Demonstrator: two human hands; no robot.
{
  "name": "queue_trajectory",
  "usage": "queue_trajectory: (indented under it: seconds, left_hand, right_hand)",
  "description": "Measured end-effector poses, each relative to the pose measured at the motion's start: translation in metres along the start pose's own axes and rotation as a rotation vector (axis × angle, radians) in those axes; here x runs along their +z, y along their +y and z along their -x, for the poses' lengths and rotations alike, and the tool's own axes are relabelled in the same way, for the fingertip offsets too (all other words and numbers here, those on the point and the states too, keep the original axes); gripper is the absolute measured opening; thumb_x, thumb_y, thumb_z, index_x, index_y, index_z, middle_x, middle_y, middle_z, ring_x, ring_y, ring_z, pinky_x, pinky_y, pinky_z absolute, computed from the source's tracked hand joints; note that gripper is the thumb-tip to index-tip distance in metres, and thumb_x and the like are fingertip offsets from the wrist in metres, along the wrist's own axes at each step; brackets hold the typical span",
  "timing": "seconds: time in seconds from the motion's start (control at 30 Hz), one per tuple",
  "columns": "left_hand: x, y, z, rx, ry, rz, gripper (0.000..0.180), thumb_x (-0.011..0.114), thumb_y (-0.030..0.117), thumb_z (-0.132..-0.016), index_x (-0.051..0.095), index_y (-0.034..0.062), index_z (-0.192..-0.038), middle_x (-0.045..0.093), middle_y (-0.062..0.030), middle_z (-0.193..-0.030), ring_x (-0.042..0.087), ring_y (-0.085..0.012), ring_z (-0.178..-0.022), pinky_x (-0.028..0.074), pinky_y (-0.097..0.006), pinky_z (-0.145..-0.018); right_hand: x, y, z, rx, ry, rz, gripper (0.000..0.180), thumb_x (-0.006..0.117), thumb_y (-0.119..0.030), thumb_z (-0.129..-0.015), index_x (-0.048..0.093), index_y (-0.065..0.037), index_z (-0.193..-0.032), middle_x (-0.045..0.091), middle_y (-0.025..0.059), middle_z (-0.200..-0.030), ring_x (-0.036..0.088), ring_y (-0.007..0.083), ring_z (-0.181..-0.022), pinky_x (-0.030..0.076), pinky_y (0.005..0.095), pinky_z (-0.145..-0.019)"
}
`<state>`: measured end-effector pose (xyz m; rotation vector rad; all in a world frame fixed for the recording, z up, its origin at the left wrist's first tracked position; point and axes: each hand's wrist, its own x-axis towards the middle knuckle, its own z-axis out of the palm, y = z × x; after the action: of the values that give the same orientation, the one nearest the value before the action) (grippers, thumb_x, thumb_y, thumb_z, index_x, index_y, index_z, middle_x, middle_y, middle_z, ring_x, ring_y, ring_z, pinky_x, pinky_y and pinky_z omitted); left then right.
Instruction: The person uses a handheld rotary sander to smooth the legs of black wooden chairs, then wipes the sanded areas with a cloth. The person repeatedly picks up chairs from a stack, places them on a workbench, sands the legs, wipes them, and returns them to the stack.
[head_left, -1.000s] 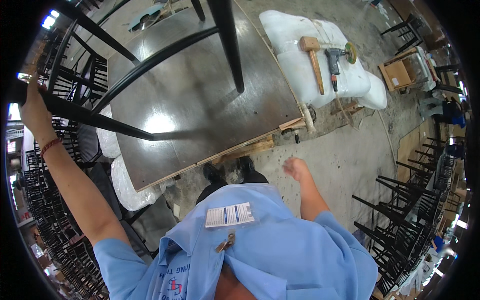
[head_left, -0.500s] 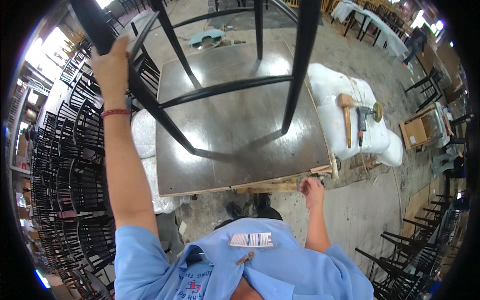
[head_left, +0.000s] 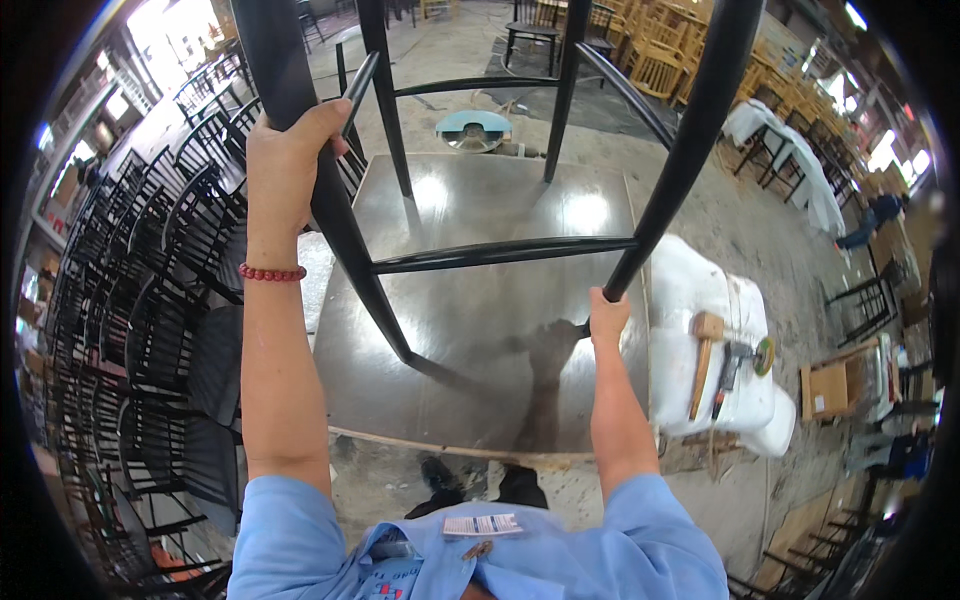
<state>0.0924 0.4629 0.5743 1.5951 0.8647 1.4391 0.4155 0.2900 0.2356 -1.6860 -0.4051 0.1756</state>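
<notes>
overhead, in the head view, a black chair hangs upturned above a dark table, its legs running up and out past the top edge of the picture and its rungs crossing between them. the left hand is clenched round the near left leg, high up, with the arm stretched nearly straight and a red bead bracelet on the wrist. the right hand sits much lower and closer to the body, closed on the bottom end of the near right leg, just where the long cross rung meets it. so the chair lies above and ahead of both hands, its long axis slanting from the right hand low and near to the left hand high and far; the right hand is the nearer one to the table top. the frame is well apart from the table, touching nothing but the hands. to the right, on a white padded block, lie a mallet and a grinder. stacked black chairs crowd the left side.
</notes>
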Motion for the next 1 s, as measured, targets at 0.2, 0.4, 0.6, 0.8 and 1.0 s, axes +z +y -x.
queue_trajectory:
  seconds: [0.2, 0.4, 0.6, 0.8, 1.0]
  left_hand:
    - [0.048, -0.011, -0.023, 0.005, 0.136, -0.066, 0.024, 0.073, 0.022, -0.077, 0.06, 0.0025, -0.083, 0.059, -0.0022, -0.065, 0.054, -0.0093, -0.056, 0.042, -0.023, -0.052]
    - [0.082, -0.018, -0.031, 0.094, 0.209, -0.066, 0.024, 0.075, 0.022, -0.077, 0.061, 0.0037, -0.081, 0.058, -0.0018, -0.065, 0.054, -0.0101, -0.055, 0.041, -0.024, -0.051]
    - [0.093, -0.017, -0.029, 0.052, 0.265, -0.104, 0.023, 0.075, 0.022, -0.077, 0.061, 0.0039, -0.081, 0.057, -0.0017, -0.064, 0.054, -0.0104, -0.055, 0.041, -0.024, -0.049]
    - [0.095, -0.015, -0.028, 0.07, 0.289, -0.138, 0.025, 0.074, 0.023, -0.078, 0.062, 0.0025, -0.085, 0.058, -0.0019, -0.066, 0.055, -0.0104, -0.057, 0.043, -0.025, -0.052]
    - [0.094, -0.013, -0.026, 0.058, 0.277, -0.149, 0.025, 0.073, 0.018, -0.077, 0.061, -0.0011, -0.088, 0.061, -0.003, -0.069, 0.057, -0.01, -0.059, 0.045, -0.024, -0.058]
  right_hand:
    - [0.037, 0.018, -0.098, -0.055, -0.283, 0.04, 0.014, 0.07, -0.013, -0.075, 0.059, -0.004, -0.078, 0.056, -0.0004, -0.067, 0.052, 0.0088, -0.06, 0.044, 0.0276, -0.056]
    - [0.066, 0.027, -0.152, -0.089, -0.301, 0.028, 0.014, 0.067, -0.012, -0.073, 0.058, -0.002, -0.074, 0.056, 0.0037, -0.063, 0.055, 0.0137, -0.059, 0.045, 0.0318, -0.057]
    - [0.071, 0.033, -0.174, -0.089, -0.357, 0.096, 0.016, 0.068, -0.013, -0.072, 0.057, 0.0, -0.075, 0.06, 0.0083, -0.066, 0.058, 0.0183, -0.062, 0.047, 0.0349, -0.062]
    - [0.082, 0.03, -0.18, -0.1, -0.37, 0.018, 0.015, 0.066, -0.011, -0.073, 0.056, -0.001, -0.076, 0.058, 0.0058, -0.067, 0.057, 0.0154, -0.063, 0.047, 0.0331, -0.061]
    - [0.087, 0.025, -0.183, -0.077, -0.406, 0.009, 0.013, 0.065, -0.009, -0.073, 0.054, -0.003, -0.076, 0.056, 0.0033, -0.066, 0.053, 0.0127, -0.062, 0.045, 0.0316, -0.059]
